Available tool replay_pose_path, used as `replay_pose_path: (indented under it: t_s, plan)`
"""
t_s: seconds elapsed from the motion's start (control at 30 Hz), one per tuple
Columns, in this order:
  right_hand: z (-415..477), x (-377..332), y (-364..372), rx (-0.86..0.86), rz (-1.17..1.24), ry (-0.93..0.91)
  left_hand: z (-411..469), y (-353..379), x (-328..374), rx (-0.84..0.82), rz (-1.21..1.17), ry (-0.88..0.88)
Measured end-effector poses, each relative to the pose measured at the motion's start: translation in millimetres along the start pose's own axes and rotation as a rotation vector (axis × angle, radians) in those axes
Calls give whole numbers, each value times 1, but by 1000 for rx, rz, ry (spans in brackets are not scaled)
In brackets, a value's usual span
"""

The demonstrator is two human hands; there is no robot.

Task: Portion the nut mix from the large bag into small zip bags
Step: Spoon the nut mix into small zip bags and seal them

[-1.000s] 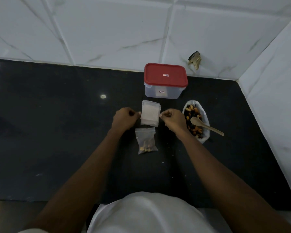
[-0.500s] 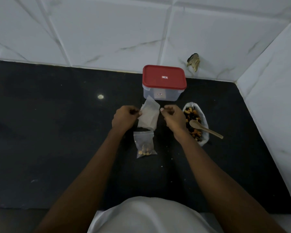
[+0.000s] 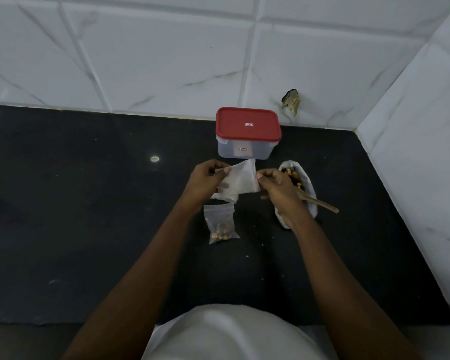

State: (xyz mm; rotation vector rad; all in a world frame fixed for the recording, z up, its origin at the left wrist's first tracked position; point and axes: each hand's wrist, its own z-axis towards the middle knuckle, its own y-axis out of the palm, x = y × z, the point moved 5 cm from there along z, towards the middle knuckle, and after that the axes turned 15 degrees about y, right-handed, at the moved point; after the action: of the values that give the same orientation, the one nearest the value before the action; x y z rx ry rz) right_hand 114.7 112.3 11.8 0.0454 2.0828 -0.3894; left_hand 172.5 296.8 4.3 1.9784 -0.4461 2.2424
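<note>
Left hand (image 3: 204, 181), right hand (image 3: 278, 188) pinch empty zip bag (image 3: 240, 180) at opposite edges. Right hand hides part of nut-mix bag (image 3: 309, 184) and wooden spoon (image 3: 322, 204) bowl.

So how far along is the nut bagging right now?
Done: one small zip bag with nuts lies on the counter. In hand: left hand and right hand pinch an empty zip bag. Left: the large bag holds plenty of mix, spoon resting in it.

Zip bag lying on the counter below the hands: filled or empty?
Partly filled: the zip bag lies on the counter with a small cluster of nuts at its near end; the rest looks empty.
</note>
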Motion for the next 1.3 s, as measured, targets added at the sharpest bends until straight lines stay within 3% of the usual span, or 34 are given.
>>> replay_pose_path:
  t_s: [0.23,0.37,0.6,0.93,1.1,1.2,1.3]
  plan:
    - [-8,6,-6,-117,239,64,-5,14,-4,136,-264,-80]
    - [-12,11,-9,-111,342,105,-12,25,-7,96,-357,-178]
    - [-21,16,-11,142,201,12,-18,32,2,75,-333,-49]
    - [-36,17,-12,-76,78,84,-28,31,7,36,-276,72]
    - [-34,20,-18,21,113,97,-31,39,2,-23,-292,30]
    - [-32,22,-19,52,94,77,-29,34,-1,-42,-159,86]
    - [-32,22,-20,-8,86,48,-23,29,3,-180,163,263]
